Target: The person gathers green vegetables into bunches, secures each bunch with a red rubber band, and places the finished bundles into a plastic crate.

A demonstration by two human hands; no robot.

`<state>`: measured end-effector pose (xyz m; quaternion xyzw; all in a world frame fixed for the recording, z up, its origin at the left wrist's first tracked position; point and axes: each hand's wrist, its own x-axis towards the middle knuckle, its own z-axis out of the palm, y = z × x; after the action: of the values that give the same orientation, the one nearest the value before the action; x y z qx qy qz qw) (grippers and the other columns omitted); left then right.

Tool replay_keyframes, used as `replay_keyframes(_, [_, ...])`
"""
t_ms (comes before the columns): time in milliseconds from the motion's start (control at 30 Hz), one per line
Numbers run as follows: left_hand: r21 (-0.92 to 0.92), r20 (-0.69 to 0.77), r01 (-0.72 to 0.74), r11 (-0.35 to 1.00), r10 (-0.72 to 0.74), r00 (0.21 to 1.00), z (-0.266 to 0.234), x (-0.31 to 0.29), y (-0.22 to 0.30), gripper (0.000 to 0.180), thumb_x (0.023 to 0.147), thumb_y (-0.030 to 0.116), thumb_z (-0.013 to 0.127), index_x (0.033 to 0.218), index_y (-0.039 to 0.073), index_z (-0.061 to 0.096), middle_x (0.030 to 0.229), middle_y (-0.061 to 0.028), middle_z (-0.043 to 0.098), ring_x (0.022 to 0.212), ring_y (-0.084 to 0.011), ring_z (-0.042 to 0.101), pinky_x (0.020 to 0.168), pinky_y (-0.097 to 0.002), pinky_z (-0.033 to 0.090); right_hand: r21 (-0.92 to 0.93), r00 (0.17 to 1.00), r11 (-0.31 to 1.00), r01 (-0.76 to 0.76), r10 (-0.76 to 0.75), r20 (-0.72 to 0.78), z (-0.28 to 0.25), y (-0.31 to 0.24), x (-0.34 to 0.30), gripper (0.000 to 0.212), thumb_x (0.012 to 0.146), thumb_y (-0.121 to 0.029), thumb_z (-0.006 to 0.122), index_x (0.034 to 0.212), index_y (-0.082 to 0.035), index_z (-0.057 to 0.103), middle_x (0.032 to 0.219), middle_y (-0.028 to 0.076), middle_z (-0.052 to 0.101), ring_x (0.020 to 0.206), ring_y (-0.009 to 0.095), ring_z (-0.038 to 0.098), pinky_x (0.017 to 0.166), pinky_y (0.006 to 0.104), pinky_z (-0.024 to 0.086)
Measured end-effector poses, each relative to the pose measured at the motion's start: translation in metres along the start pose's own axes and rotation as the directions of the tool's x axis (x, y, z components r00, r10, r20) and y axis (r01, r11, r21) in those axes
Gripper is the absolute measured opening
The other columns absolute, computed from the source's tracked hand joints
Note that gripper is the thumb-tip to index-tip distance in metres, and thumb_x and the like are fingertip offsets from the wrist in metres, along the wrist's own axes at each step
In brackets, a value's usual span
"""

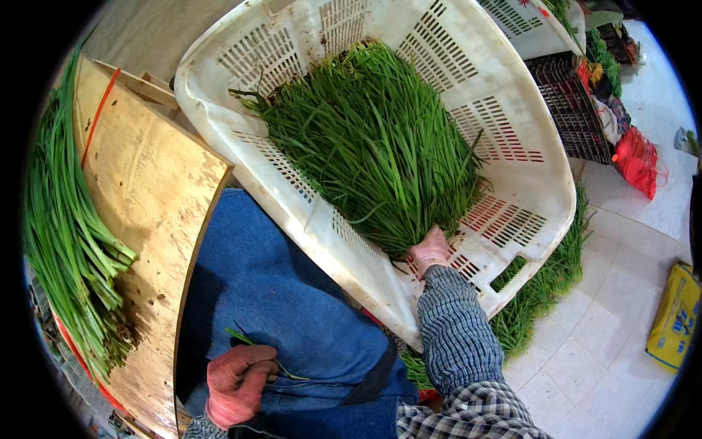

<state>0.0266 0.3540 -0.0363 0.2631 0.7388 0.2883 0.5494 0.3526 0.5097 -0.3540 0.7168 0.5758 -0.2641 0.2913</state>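
A deep white plastic crate [252, 164] with slotted walls stands tilted in front of me, holding a thick heap of garlic chives [373, 139]. My right hand [430, 251], in a pinkish glove, reaches into its near end. Its fingers close on the near edge of the heap, and their tips are hidden among the leaves. Over the blue apron [292, 289] on my lap, my left hand [240, 382], in a reddish glove, is curled round a thin garlic chive leaf [240, 336] that pokes out on both sides of the fingers.
On my left, a wooden board [157, 197] carries a bundle of garlic chives [69, 241] and a red strap [100, 110]. More greens [545, 307] lie on the tiled floor beyond the crate. Farther right are a dark crate [569, 106], a red bag [638, 157] and a yellow package [674, 314].
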Motion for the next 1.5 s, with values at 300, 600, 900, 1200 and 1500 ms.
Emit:
replay_keyframes(300, [0.079,0.016,-0.050,0.996,0.049,0.999,-0.002,0.003,-0.003,0.015,0.078,-0.005,0.054,0.089,-0.003,0.064,0.069,-0.0107,0.063,0.059,-0.0134,0.061,0.055,-0.0235,0.047,0.117,0.979,0.990,-0.084,0.060,0.195,-0.046,-0.012,-0.009,0.073,0.063,-0.021,0.074,0.125,0.003,0.042,0.119,0.022,0.054,0.107,0.033,0.056,0.096,0.0361,0.043])
replay_keyframes(600, [-0.028,0.191,0.087,0.996,-0.080,0.978,0.004,0.028,0.038,0.016,0.083,0.002,0.053,0.094,-0.005,0.062,0.070,-0.0096,0.062,0.058,-0.0110,0.057,0.054,-0.0227,0.046,0.239,0.924,0.965,0.108,-0.186,0.335,-0.135,-0.009,-0.016,0.050,0.048,-0.021,0.084,0.079,0.012,0.062,0.085,0.020,0.064,0.075,0.026,0.061,0.067,0.0359,0.049])
replay_keyframes(900, [-0.282,0.487,0.502,0.817,-0.329,0.809,0.096,0.138,0.067,0.037,0.084,0.033,0.061,0.095,-0.002,0.055,0.080,-0.0105,0.058,0.064,-0.0192,0.059,0.058,-0.0320,0.051,-0.290,0.539,0.457,0.841,-0.750,0.382,-0.215,-0.043,-0.059,0.034,0.081,-0.006,0.057,0.102,-0.030,0.068,0.097,0.017,0.058,0.087,0.031,0.059,0.079,0.0339,0.049])
replay_keyframes(1200, [-0.318,0.460,0.641,0.698,-0.478,0.748,0.115,0.193,0.056,0.096,0.072,0.058,0.065,0.140,0.005,0.024,0.146,-0.0179,0.019,0.113,-0.0422,0.046,0.085,-0.0603,0.042,-0.270,0.418,0.326,0.906,-0.789,0.450,-0.217,-0.112,-0.085,0.029,0.072,-0.013,0.063,0.098,-0.023,0.069,0.084,0.011,0.066,0.073,0.027,0.064,0.066,0.0329,0.052])
replay_keyframes(1500, [-0.316,0.371,0.506,0.803,-0.386,0.845,0.105,0.231,0.032,0.030,0.081,0.024,0.061,0.106,0.006,0.061,0.094,-0.0092,0.066,0.085,-0.0227,0.065,0.074,-0.0361,0.054,0.752,0.544,0.620,0.223,-0.719,0.432,-0.237,-0.125,-0.112,0.032,0.077,-0.024,0.065,0.099,-0.001,0.063,0.084,0.009,0.062,0.056,0.018,0.062,0.044,0.0269,0.051])
